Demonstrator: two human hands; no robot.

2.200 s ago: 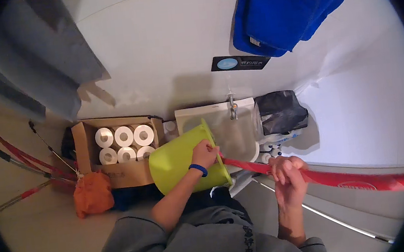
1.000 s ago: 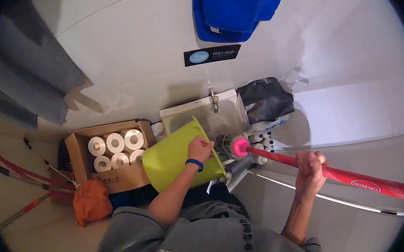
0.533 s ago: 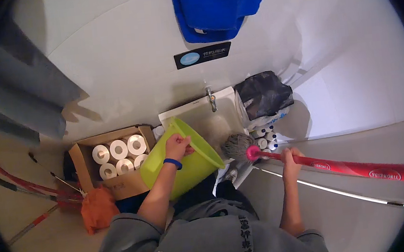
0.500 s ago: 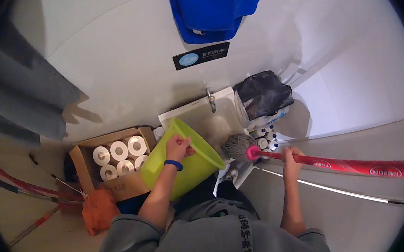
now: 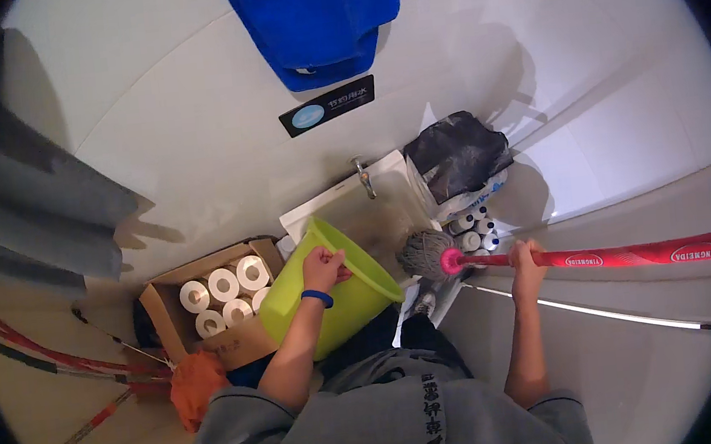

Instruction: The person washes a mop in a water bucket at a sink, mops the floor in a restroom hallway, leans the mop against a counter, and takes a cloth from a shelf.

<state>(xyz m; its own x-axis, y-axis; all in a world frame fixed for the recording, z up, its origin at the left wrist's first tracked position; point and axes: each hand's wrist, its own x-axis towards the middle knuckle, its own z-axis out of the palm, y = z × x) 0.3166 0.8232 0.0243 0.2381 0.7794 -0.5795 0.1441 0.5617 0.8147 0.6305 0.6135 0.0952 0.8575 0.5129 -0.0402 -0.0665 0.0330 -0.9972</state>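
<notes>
My left hand [image 5: 326, 269] is closed on the rim of a lime-green bucket [image 5: 295, 301], which is tilted with its mouth toward the sink [image 5: 328, 204]. A blue band circles that wrist. My right hand [image 5: 527, 265] wraps round the red handle of a mop [image 5: 637, 254], held roughly level and running off to the right. Its grey string head [image 5: 424, 255], joined by a pink collar, hangs at the sink's right front, beside the bucket's mouth. The bucket hides the sink's left front part.
A cardboard box of paper rolls [image 5: 224, 354] stands left of the bucket, near an orange cloth or bag [image 5: 197, 390]. A black plastic bag [image 5: 460, 156] and several white bottles [image 5: 486, 226] are right of the sink. A tap [image 5: 365, 182] juts from the wall; blue cloth [image 5: 320, 28] hangs above.
The whole view has shifted and turned slightly. Both hands keep their grips on the bucket and the mop; the mop handle appears more level in the picture.
</notes>
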